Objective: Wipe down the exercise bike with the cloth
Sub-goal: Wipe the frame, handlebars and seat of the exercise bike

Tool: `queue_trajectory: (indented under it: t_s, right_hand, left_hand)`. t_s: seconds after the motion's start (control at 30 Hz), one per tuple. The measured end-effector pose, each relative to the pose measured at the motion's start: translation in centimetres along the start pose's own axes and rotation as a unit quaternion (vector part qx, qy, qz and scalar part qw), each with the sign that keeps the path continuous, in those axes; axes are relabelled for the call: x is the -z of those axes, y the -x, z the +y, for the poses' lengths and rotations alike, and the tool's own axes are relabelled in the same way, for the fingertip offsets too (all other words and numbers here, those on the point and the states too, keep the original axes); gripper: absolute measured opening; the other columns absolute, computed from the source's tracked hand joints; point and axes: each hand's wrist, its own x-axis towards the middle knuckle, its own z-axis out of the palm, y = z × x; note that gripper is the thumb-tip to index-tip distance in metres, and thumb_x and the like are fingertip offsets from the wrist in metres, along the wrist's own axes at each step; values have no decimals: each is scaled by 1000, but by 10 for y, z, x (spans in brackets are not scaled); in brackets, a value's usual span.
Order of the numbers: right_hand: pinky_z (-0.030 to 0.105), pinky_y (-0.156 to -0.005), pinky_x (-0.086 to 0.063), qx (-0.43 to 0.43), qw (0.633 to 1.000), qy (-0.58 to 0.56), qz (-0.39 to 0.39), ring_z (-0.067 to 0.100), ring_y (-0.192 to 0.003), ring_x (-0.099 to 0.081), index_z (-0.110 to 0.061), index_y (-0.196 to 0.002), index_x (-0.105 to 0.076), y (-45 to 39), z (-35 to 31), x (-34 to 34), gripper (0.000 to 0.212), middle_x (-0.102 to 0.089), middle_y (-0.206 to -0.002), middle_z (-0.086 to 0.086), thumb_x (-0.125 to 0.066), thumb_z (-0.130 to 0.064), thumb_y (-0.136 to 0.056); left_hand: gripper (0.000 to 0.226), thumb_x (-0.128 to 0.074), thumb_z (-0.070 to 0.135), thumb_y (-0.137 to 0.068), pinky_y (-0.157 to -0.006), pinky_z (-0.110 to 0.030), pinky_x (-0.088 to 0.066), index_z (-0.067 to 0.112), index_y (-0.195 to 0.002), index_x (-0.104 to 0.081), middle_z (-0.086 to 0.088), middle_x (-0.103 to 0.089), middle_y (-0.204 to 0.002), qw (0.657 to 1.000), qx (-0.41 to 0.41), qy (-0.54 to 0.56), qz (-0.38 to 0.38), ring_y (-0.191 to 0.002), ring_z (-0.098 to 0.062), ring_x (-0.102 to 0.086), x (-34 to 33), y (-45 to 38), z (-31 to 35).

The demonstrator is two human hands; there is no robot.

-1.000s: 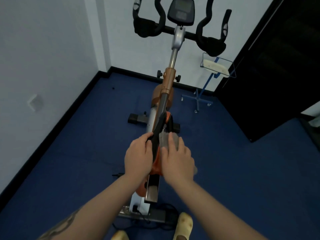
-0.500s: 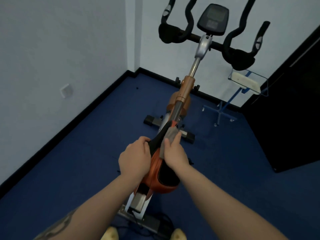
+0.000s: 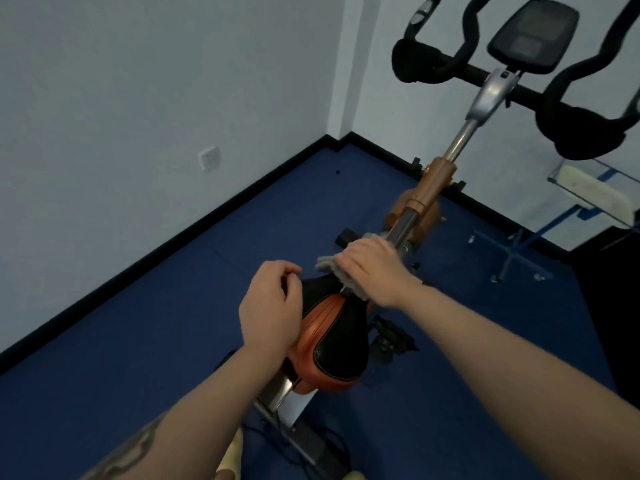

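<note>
The exercise bike [image 3: 433, 192] runs from bottom centre up to the black handlebars and display at top right. Its orange and black saddle [image 3: 332, 344] is below my hands. My right hand [image 3: 370, 268] lies over a grey cloth [image 3: 327, 264] at the saddle's narrow nose, fingers curled over the cloth near the chrome frame tube. My left hand [image 3: 270, 306] is beside the saddle's left edge, fingers curled in; whether it touches the saddle is not clear.
White walls with black skirting meet in a corner behind the bike. A wall socket [image 3: 209, 159] sits low on the left wall. A blue stand with a tray [image 3: 588, 192] is at the right. Blue floor [image 3: 138, 341] surrounds the bike. Cables lie by the bike's rear base.
The view has swung left, so the bike sits further right. My right hand has slid the cloth forward to the saddle's nose. My left hand has come off the saddle's nose to its side.
</note>
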Motion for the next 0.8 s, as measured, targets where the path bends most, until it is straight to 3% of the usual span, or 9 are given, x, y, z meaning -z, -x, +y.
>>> queue_trajectory:
  t_s: [0.1, 0.17, 0.23, 0.37, 0.43, 0.53, 0.6, 0.67, 0.8]
  right_hand:
    - [38, -97, -31, -23, 996, 85, -12, 24, -106, -56, -25, -104, -66, -9, -7, 9, 38, -67, -104, -1, -29, -35, -105]
    - [41, -99, -30, 32, 993, 110, -24, 27, -106, -56, -26, -106, -62, -8, -27, -2, 33, -67, -106, 1, -30, -35, -103]
    - [40, -103, -27, 102, 993, 51, -43, 22, -112, -56, -28, -115, -62, 1, -34, -4, 36, -67, -117, -4, -29, -36, -104]
    - [34, -85, -34, 75, 995, 41, -52, 26, -106, -60, -29, -110, -63, -6, -27, 11, 36, -68, -115, -3, -28, -36, -106]
    - [38, -94, -39, 84, 992, 59, -76, 27, -114, -59, -28, -127, -58, -8, -49, 4, 39, -63, -130, -3, -26, -34, -107]
    - [43, -105, -37, 107, 986, -41, -124, 18, -126, -52, -33, -140, -49, -6, -62, 0, 44, -55, -141, -6, -25, -44, -106]
    - [42, -108, -34, 77, 983, -58, -156, 17, -129, -50, -34, -142, -47, -11, -57, 7, 46, -53, -143, -7, -24, -48, -105]
    - [42, -107, -33, 41, 984, -12, -175, 21, -131, -48, -33, -140, -48, -16, -63, 7, 48, -51, -145, -5, -21, -48, -105]
    - [45, -103, -38, 136, 965, -66, -213, 17, -125, -50, -38, -130, -55, -18, -100, -2, 50, -55, -138, -10, -23, -58, -98]
  left_hand:
    - [9, -51, 34, -96, -66, -12, -34, 36, -99, -58, 21, -56, -98, 998, 50, 26, -6, -93, 13, -51, -1, 4, -4]
    - [17, -55, 41, -93, -74, -13, -37, 33, -107, -58, 18, -56, -105, 993, 80, 76, -33, -99, 4, -53, 1, 14, -10]
    - [37, -65, 43, -88, -88, -18, -41, 30, -121, -54, 18, -53, -115, 988, 63, 126, -55, -109, 1, -51, 5, 28, -16]
    - [100, -76, 55, -67, -108, -28, -34, 26, -149, -26, 15, -33, -139, 976, 80, 170, -112, -129, -4, -37, 10, 47, -20]
    - [121, -79, 56, -60, -115, -31, -28, 24, -154, -10, 11, -24, -149, 970, 100, 190, -112, -138, -6, -27, 12, 50, -19]
    - [135, -81, 58, -54, -118, -33, -23, 25, -154, 3, 6, -15, -157, 963, 121, 216, -108, -143, -7, -20, 11, 50, -18]
    - [137, -82, 58, -52, -117, -38, -29, 24, -154, 3, 2, -22, -156, 956, 153, 224, -117, -141, -12, -29, 9, 51, -19]
    - [124, -86, 53, -52, -103, -27, -45, 26, -149, -12, 1, -41, -145, 942, 177, 257, -122, -127, -7, -48, 9, 52, -22]
    - [98, -90, 50, -55, -73, -8, -49, 32, -130, -30, 15, -56, -120, 945, 159, 257, -124, -104, 4, -58, 10, 50, -26]
